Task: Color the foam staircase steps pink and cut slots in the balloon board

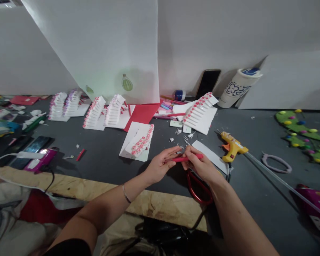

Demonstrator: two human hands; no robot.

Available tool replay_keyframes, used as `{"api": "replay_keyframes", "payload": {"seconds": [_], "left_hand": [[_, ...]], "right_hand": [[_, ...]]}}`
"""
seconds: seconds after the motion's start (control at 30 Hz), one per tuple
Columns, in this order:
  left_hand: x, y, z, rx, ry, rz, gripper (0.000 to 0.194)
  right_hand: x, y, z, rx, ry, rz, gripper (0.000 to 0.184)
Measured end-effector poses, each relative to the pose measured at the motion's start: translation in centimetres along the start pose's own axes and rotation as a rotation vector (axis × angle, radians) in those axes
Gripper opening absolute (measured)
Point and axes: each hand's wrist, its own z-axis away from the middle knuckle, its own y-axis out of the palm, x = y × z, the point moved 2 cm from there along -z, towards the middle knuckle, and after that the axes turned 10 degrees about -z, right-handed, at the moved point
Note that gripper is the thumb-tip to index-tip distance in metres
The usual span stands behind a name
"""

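Red was the thin paper stick (185,159) that both hands pinched by their fingertips above the grey tabletop (256,199), the left hand (158,167) at its left end and the right hand (201,165) over its right part. Red-handled scissors (198,190) lay under the right wrist, a yellow glue gun (232,146) just beside
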Motion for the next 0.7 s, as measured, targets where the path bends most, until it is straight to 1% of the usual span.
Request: {"api": "replay_keyframes", "payload": {"seconds": [0.07,0.13,0.2,0.23,0.27,0.3,0.33,0.37,0.4,0.43,0.5,0.53,0.57,0.6,0.63,0.67,0.7], "left_hand": [[0.5,0.0,-0.2,-0.026,-0.001,-0.035,0.057],[0.9,0.0,-0.3,-0.057,0.003,-0.085,0.068],[1.2,-0.2,-0.2,-0.118,0.035,-0.177,0.078],[1.3,-0.2,-0.2,-0.169,0.059,-0.24,0.079],[1.3,-0.3,0.0,-0.23,0.081,-0.313,0.075],[1.2,-0.2,0.2,-0.29,0.098,-0.39,0.068],[1.0,0.0,0.5,-0.327,0.111,-0.465,0.058],[0.7,0.3,0.9,-0.328,0.127,-0.534,0.049],[0.2,0.8,1.3,-0.29,0.155,-0.595,0.04],[-0.4,1.4,1.9,-0.215,0.202,-0.649,0.033],[-2.0,2.2,3.3,-0.032,0.329,-0.735,0.023],[-2.9,2.2,4.1,0.026,0.387,-0.765,0.019],[-3.9,1.7,4.8,0.033,0.418,-0.788,0.018],[-4.7,0.6,5.5,-0.018,0.42,-0.806,0.017],[-5.5,-1.0,6.1,-0.123,0.387,-0.819,0.016],[-6.1,-3.0,6.5,-0.28,0.312,-0.835,0.015],[-6.5,-5.4,6.8,-0.451,0.196,-0.843,0.015]], "right_hand": [[-0.1,0.2,-0.2,-0.003,0.008,0.006,0.044],[-0.2,0.1,-0.2,-0.025,0.018,0.021,0.045],[0.0,-0.5,-0.2,-0.108,0.002,0.025,0.043],[0.1,-1.0,-0.2,-0.17,-0.026,0.014,0.041],[0.3,-1.5,-0.2,-0.239,-0.068,-0.007,0.039],[0.5,-2.1,-0.1,-0.309,-0.119,-0.033,0.037],[0.6,-2.7,-0.1,-0.37,-0.17,-0.052,0.035],[0.7,-3.1,-0.2,-0.419,-0.212,-0.053,0.034],[0.8,-3.5,-0.2,-0.447,-0.239,-0.032,0.034],[0.8,-3.7,-0.3,-0.456,-0.242,0.01,0.035],[0.6,-3.9,-0.5,-0.446,-0.202,0.118,0.041],[0.5,-3.8,-0.6,-0.434,-0.172,0.165,0.046],[0.5,-3.7,-0.7,-0.419,-0.143,0.207,0.05],[0.5,-3.7,-0.9,-0.399,-0.118,0.249,0.054],[0.6,-3.6,-1.2,-0.373,-0.102,0.3,0.056],[0.9,-3.5,-1.7,-0.34,-0.097,0.366,0.056],[1.2,-3.5,-2.3,-0.303,-0.106,0.443,0.055]]}}
